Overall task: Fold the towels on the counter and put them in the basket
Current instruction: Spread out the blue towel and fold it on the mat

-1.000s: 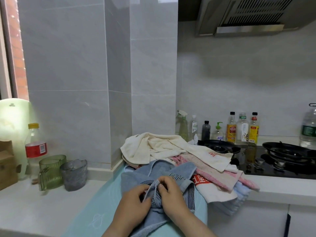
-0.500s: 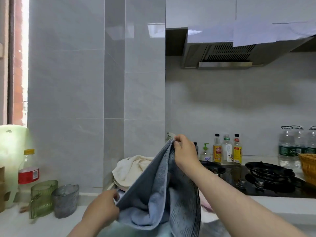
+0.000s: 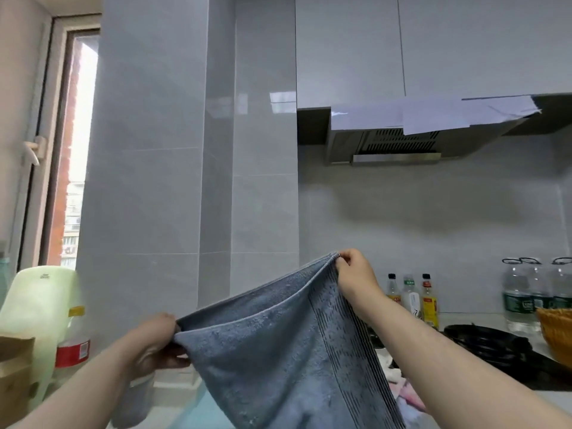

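Head-camera view of a kitchen corner with grey wall tiles. Two bare forearms reach forward, holding a blue-grey towel (image 3: pixel 278 351) up in the air above the counter.

The left hand (image 3: pixel 158 342) is low and to the left. Its fingers are curled closed around one bunched corner of the towel. The right hand (image 3: pixel 356 274) is higher and further right, pinching the opposite corner between thumb and fingertips, with the fingers drawn together on the cloth.

The top edge of the towel runs taut on a slant between the two hands. It appears doubled, with two layers meeting at each grip. The rest hangs down past the bottom of the picture. A band of dark stripes runs down its right side.

A woven basket (image 3: pixel 557 332) sits on the counter at the far right edge, well apart from the towel and only partly in view. Beside it is a black pan (image 3: pixel 486 342) on the stove, with sauce bottles (image 3: pixel 428 298) and large water bottles (image 3: pixel 517 292) against the wall. Behind the right forearm, pink and white cloths (image 3: pixel 402 394) lie on the counter.

A range hood (image 3: pixel 399 144) hangs above the stove. At far left are a window (image 3: pixel 74 181), a pale green plastic object (image 3: pixel 40 305) and a bottle with a yellow cap and red label (image 3: pixel 72 345).
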Motion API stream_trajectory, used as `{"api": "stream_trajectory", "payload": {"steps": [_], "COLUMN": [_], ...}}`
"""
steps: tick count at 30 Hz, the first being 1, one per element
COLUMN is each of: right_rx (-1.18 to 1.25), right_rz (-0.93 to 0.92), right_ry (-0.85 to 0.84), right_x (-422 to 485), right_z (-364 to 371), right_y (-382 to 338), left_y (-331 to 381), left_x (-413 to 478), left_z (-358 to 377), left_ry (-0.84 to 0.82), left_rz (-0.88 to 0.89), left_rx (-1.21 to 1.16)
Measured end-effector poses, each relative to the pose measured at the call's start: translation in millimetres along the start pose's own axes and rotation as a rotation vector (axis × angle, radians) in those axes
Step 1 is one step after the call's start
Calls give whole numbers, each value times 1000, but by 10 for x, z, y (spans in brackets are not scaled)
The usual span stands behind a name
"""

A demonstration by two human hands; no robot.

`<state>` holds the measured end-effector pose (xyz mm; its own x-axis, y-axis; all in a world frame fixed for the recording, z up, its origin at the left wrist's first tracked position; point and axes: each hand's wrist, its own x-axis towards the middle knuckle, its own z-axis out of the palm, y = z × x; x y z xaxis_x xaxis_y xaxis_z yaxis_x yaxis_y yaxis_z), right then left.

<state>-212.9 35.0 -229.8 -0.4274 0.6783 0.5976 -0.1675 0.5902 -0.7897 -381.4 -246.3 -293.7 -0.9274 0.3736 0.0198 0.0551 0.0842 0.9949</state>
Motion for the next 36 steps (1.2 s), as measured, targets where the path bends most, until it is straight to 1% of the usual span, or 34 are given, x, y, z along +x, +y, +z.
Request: {"api": "stream_trajectory", "payload": {"steps": [2, 4, 5, 7, 10, 13, 15, 18, 22, 25, 26, 27, 30, 33, 36], "right_rx": [44, 78, 90, 117, 128, 139, 129, 121, 123, 152, 148, 142, 147, 122, 97], "right_rz": [37, 57, 62, 75, 84, 65, 56, 53, 48, 76, 85, 92, 80, 71, 98], "right_ry": [4, 12, 18, 32, 22, 16, 14, 6, 11, 18, 11, 2, -46, -109, -135], "right_x": [-7, -16, -21, -48, -108, -172, -212, -263, -317, -343, -359, -379, -446, -465, -460], "right_z": [-34, -78, -100, -154, -202, -253, -303, -368, -435, -502, -522, -537, -539, -510, -504], "right_y": [-55, -111, -127, -175, -236, -315, -355, -396, -449, -459, -461, -464, -473, -462, -430], "left_y": [152, 272, 320, 408, 485, 548, 589, 648, 669, 659, 658, 662, 668, 675, 670], "left_x": [-95, -187, -243, -358, -496, -618, -696, -788, -924, -995, -1009, -1023, -1040, -1049, -972], "left_z": [-76, -152, -186, -262, -382, -475, -520, -607, -703, -780, -798, -810, -806, -792, -818], "left_ry": [-57, -54, -38, -23, -4, 50, 57, 12, -115, -107, -82, -61, 0, 97, 123], "left_rz": [32, 104, 159, 264, 351, 391, 436, 487, 541, 612, 635, 652, 636, 584, 493], "left_rx": [-179, -311, -339, -324, -189, 49, 220, 406, 519, 724, 740, 713, 491, 359, 248]}}
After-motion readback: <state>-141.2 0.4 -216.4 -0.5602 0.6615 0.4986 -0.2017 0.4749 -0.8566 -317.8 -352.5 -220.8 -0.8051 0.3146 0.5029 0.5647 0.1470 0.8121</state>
